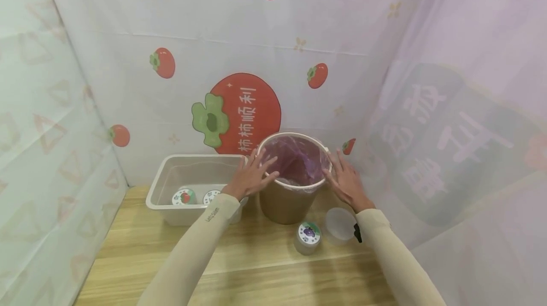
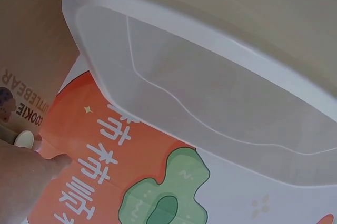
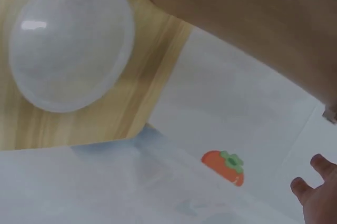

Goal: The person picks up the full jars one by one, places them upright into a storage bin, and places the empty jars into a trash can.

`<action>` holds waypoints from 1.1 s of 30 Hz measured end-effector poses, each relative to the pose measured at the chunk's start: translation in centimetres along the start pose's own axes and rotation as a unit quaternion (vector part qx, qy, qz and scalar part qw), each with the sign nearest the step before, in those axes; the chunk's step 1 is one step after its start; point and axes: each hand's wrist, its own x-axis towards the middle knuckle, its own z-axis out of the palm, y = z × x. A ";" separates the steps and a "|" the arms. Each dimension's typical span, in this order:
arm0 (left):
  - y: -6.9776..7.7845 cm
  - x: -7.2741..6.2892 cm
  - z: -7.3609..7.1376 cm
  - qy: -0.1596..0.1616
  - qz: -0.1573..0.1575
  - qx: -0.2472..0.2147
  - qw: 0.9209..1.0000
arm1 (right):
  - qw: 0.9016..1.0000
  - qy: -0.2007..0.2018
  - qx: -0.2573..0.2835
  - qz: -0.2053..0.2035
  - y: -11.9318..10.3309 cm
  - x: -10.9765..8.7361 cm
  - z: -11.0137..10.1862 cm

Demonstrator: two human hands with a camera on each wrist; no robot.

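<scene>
While judging by looks alone, expect the tall, tapered brown bin point(image 1: 282, 206), probably plastic, to be light, fairly stiff, smooth and a bit slippery. Expect its liner, a thin translucent purple plastic bag point(image 1: 309, 166), to be soft, slidey and easy to tear. Best to take hold at opposite sides of the round cream rim point(image 1: 295, 187), catching bag and rim together. Locate the bin upright on the pale wood-grain table point(image 1: 256, 273), between left hand point(image 1: 249, 176) and right hand point(image 1: 347, 183), just right of the beige rectangular plastic tub point(image 1: 183, 216). Note both sets of fingers loosely spread, wrapped round nothing visible: left at the rim's left side, right at its right side. Can't confirm actual contact, given wrist views cropping most of each hand.
</scene>
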 end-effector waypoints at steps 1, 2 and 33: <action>0.1 0.0 0.0 -0.001 -0.001 0.001 1.000 | 1.000 0.009 0.000 0.002 0.4 -0.3 0.1; 0.2 0.0 0.0 -0.001 -0.002 0.000 1.000 | 1.000 0.014 0.000 0.006 0.8 -0.7 0.1; -0.3 0.2 0.4 -0.002 -0.007 0.003 1.000 | 0.999 -0.026 -0.022 -0.003 7.1 -12.0 9.1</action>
